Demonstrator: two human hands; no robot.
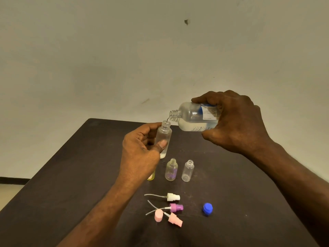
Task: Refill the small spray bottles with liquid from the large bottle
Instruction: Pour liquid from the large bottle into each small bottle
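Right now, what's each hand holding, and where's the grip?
Left hand holds a small bottle by its body, thumb on the front. Right hand holds the large bottle, tilted, round its labelled body toward the base.

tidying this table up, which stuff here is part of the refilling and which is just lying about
In the job: large bottle in the right hand; small bottle in the left hand; two open small bottles; a yellowish one half hidden.

Lying about: three spray heads, pink cap, blue cap.
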